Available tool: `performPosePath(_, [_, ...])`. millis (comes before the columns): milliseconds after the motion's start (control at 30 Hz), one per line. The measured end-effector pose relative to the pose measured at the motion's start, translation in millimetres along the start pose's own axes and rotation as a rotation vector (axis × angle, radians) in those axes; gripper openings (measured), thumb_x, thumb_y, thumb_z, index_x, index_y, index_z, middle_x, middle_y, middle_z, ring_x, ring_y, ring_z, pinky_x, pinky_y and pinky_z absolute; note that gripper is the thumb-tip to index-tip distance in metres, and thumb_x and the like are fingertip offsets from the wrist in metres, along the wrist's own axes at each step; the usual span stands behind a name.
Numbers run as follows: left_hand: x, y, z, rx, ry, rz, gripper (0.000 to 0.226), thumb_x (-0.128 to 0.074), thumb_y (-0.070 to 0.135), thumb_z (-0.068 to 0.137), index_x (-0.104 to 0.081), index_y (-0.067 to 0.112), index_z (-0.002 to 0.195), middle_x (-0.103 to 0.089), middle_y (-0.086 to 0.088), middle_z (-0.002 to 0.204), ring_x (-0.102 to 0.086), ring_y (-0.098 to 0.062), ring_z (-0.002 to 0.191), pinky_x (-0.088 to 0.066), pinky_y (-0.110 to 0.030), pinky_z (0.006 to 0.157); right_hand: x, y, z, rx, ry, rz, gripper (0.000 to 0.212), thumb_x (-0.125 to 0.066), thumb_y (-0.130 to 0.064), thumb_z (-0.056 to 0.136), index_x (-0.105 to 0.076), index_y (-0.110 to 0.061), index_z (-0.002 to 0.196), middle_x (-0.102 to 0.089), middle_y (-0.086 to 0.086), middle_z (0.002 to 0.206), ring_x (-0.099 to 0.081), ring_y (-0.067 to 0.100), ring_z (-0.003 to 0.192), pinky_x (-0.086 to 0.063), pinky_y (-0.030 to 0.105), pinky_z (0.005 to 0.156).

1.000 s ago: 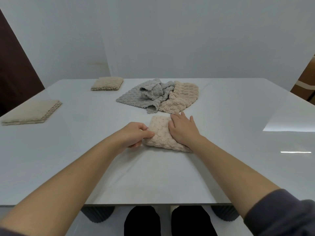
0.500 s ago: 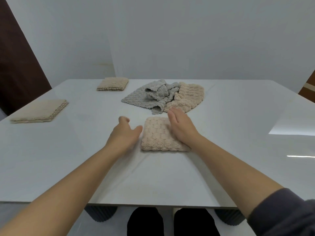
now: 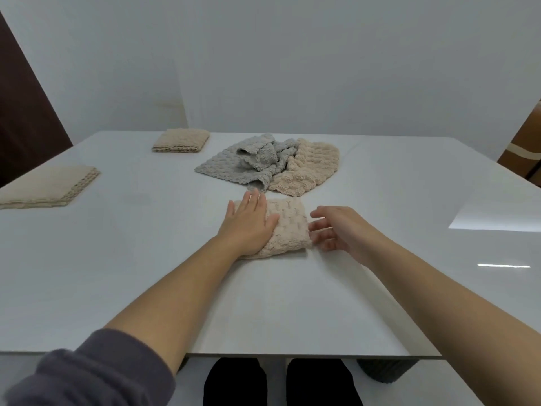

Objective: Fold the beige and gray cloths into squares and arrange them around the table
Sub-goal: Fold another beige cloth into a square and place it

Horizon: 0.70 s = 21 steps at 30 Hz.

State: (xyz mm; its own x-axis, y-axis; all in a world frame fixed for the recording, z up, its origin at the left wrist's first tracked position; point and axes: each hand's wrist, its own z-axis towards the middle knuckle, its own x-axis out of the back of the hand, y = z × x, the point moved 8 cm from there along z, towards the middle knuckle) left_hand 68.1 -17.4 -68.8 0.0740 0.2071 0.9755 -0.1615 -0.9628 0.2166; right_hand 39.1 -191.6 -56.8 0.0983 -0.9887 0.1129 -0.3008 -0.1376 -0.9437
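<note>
A folded beige cloth [image 3: 288, 227] lies in the middle of the white table [image 3: 117, 273]. My left hand [image 3: 248, 222] presses flat on its left half, fingers spread. My right hand [image 3: 336, 228] hovers at the cloth's right edge, fingers apart and curled, touching or nearly touching the edge. Behind it sits a crumpled gray cloth [image 3: 246, 162] overlapping a loose beige cloth [image 3: 310, 171]. Two folded beige squares rest on the table: one at the left edge [image 3: 46, 187], one at the far left [image 3: 181, 140].
The table's near edge runs just above my knees. A dark door stands at the far left, a brown cardboard box [image 3: 524, 148] beyond the table's right corner. A white wall backs the table.
My left hand has moved from beside the cloth onto its left half. My right hand has lifted off the cloth and shifted to its right edge.
</note>
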Motion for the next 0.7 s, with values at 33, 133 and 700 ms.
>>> performPosePath(33, [0, 0, 0, 0.001, -0.001, 0.005, 0.065, -0.013, 0.047, 0.101, 0.005, 0.011, 0.153, 0.012, -0.005, 0.161, 0.013, -0.017, 0.147, 0.006, -0.046, 0.119, -2, 0, -3, -0.015, -0.031, -0.01, 0.026, -0.046, -0.023, 0.098, -0.058, -0.005, 0.111, -0.064, 0.01, 0.087, -0.057, 0.019, 0.055, -0.039, 0.026, 0.048])
performPosePath(133, [0, 0, 0, 0.001, -0.02, 0.01, 0.065, -0.013, 0.047, 0.101, 0.006, 0.011, 0.153, 0.012, -0.005, 0.161, 0.013, -0.017, 0.147, 0.006, -0.046, 0.119, -6, -6, -8, -0.009, -0.066, -0.11, 0.026, -0.049, -0.026, 0.096, -0.063, -0.006, 0.108, -0.063, 0.005, 0.083, -0.05, 0.015, 0.048, -0.034, 0.022, 0.044])
performPosePath(700, [1, 1, 2, -0.04, -0.17, -0.005, 0.062, -0.01, 0.045, 0.102, 0.006, 0.014, 0.153, 0.016, -0.001, 0.16, 0.016, -0.015, 0.146, 0.011, -0.047, 0.118, -50, 4, -15, 0.089, -0.48, -0.276, 0.022, -0.051, -0.02, 0.098, -0.046, -0.001, 0.107, -0.044, 0.012, 0.092, -0.066, 0.016, 0.054, -0.029, 0.02, 0.033])
